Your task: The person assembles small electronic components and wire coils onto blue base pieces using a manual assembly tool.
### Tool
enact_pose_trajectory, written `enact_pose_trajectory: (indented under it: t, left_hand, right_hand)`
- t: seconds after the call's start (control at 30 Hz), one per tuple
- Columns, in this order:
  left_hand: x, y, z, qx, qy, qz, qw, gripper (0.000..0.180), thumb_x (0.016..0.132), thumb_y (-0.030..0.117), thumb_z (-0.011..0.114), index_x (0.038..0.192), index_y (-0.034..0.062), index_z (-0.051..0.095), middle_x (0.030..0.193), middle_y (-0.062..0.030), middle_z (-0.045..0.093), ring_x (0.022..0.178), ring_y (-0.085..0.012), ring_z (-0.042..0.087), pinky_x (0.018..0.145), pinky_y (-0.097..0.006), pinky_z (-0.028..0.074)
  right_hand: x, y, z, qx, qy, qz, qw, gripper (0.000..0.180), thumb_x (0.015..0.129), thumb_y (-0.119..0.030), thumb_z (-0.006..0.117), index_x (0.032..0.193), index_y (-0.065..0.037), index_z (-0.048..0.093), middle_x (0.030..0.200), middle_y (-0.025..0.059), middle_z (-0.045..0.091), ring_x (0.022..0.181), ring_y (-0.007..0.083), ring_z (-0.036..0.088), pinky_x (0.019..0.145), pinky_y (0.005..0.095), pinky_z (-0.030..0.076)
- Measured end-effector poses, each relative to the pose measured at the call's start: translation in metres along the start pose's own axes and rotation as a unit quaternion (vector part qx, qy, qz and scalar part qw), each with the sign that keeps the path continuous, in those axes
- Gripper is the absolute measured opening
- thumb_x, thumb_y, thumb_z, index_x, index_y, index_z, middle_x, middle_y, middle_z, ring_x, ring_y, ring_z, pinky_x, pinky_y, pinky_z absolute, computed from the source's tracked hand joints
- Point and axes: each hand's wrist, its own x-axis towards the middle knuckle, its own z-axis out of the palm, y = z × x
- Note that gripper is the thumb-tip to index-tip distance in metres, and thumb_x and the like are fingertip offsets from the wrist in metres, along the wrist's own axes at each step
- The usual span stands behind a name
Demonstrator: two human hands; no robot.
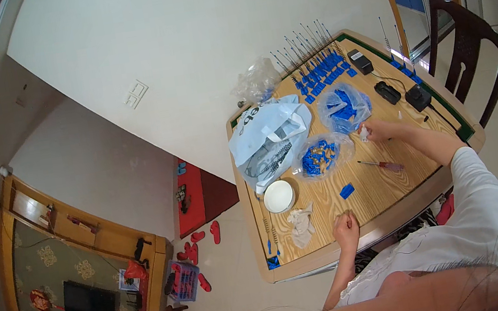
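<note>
My right hand [378,130] is out over the far side of the wooden table [385,189], fingers pinched shut on a small white piece [363,133] that sits right at the edge of the clear bag of blue parts [344,108]. I cannot tell exactly what the piece is, it is too small from here. My left hand [345,228] rests near the front edge of the table, curled into a loose fist; whether it holds anything inside I cannot tell.

Between my hands lie a red-handled screwdriver [382,165] and a single blue block [347,191], both well apart from either hand. A second bag of blue and orange parts [321,157] sits to the left of the first, with a white bowl [279,196] and a crumpled white cloth [302,224] nearer me. A larger pale plastic bag [269,136] lies behind those. At the far end stand rows of blue blocks with thin metal rods [312,57], and black boxes [392,90] line the right edge.

I judge the white piece to be very light, stiff and easy to drop, so a fingertip pinch across its sides suits it best. The rods look thin and springy and likely bend if grabbed high; I would take those by the blue base
</note>
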Motion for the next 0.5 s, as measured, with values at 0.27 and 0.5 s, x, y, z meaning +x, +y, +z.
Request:
enact_pose_trajectory:
  t: [0.27, 0.5]
  left_hand:
    - [0.001, 0.003, -0.002, -0.021, 0.031, -0.002, 0.999, 0.035, 0.081, 0.008, 0.064, 0.056, 0.0019, 0.04, 0.052, -0.0104, 0.038, 0.047, -0.0247, 0.039, 0.046, -0.037, 0.032]
    - [-0.001, -0.004, -0.001, 0.012, 0.009, 0.005, 1.0, 0.028, 0.08, 0.006, 0.063, 0.058, 0.0036, 0.046, 0.053, -0.0088, 0.041, 0.051, -0.024, 0.045, 0.048, -0.037, 0.036]
  right_hand:
    - [0.014, 0.002, -0.025, -0.085, 0.004, 0.026, 0.996, 0.024, 0.074, -0.007, 0.057, 0.097, -0.004, 0.063, 0.089, 0.0143, 0.065, 0.083, 0.0272, 0.062, 0.072, 0.0358, 0.048]
    - [0.064, -0.005, -0.041, -0.172, 0.143, 0.007, 0.975, 0.017, 0.076, -0.013, 0.06, 0.091, -0.009, 0.067, 0.09, 0.01, 0.063, 0.089, 0.0267, 0.06, 0.076, 0.0372, 0.048]
